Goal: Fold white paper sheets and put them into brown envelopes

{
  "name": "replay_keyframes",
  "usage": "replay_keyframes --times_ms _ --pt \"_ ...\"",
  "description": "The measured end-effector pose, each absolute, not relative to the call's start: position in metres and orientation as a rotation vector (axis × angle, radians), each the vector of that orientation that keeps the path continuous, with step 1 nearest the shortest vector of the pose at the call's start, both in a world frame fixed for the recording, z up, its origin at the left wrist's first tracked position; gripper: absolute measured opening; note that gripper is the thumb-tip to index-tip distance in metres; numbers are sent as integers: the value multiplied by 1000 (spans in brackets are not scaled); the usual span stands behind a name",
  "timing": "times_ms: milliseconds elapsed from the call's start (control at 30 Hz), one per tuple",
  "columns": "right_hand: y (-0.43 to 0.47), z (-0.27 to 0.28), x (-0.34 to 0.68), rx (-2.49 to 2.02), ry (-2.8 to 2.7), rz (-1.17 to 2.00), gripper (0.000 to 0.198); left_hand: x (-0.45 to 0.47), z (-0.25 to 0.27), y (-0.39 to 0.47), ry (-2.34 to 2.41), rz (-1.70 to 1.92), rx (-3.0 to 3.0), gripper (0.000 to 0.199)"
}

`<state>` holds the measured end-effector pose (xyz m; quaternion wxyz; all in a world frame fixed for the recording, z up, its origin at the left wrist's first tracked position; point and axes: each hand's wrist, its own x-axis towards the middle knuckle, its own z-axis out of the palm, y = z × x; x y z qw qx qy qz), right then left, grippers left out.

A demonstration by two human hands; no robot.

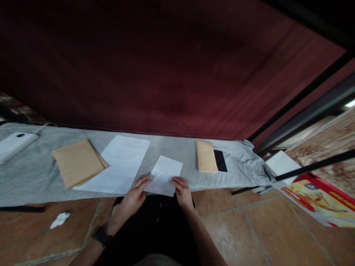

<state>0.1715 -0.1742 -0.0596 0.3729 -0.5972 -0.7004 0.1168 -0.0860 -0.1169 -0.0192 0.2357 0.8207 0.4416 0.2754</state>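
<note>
A small white sheet of paper [165, 170], possibly folded, lies at the front edge of the grey cloth in front of me. My left hand [135, 193] grips its left edge, fingers together. On the opposite edge, my right hand [182, 190] has its fingers curled over the paper; both thumbs are partly hidden. Larger white sheets [126, 159] lie flat just left of the small one. Brown envelopes [79, 162] rest in a pile partly over those sheets.
Another stack of brown envelopes [206, 157] lies to the right, partly over a dark phone [220, 161]. A white device [16, 146] with a cable sits far left on the grey cloth [177, 144]. A colourful box [318, 199] stands low at the right; crumpled paper [60, 220] lies on the floor.
</note>
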Motion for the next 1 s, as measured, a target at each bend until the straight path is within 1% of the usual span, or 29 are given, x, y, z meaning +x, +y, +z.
replay_keyframes --times_ms 100,200,267,333,400,500,700,833,1000 --pt "-180 -58 179 -1539 -1748 326 55 -84 -28 -112 1219 712 2272 59" --pt "-184 -55 185 -1513 -1735 344 44 -76 -32 -105 1138 680 2274 61" --pt "-185 -52 187 -1507 -1708 367 36 -70 -35 -99 1100 690 2214 55" --pt "-184 -51 187 -1518 -1666 392 30 -66 -39 -91 1115 733 2092 43" --pt "-182 -49 187 -1540 -1621 391 28 -64 -42 -83 1152 768 1947 40" --pt "-181 -49 185 -1567 -1593 351 27 -64 -44 -74 1193 794 1803 46" --pt "-179 -52 181 -1609 -1591 307 30 -57 -48 -64 1253 909 1814 33" --pt "-173 -54 179 -1717 -1508 260 34 -50 -48 -57 1380 876 1853 28" --pt "-165 -54 176 -1725 -1438 227 30 -44 -41 -50 1414 776 1869 30"
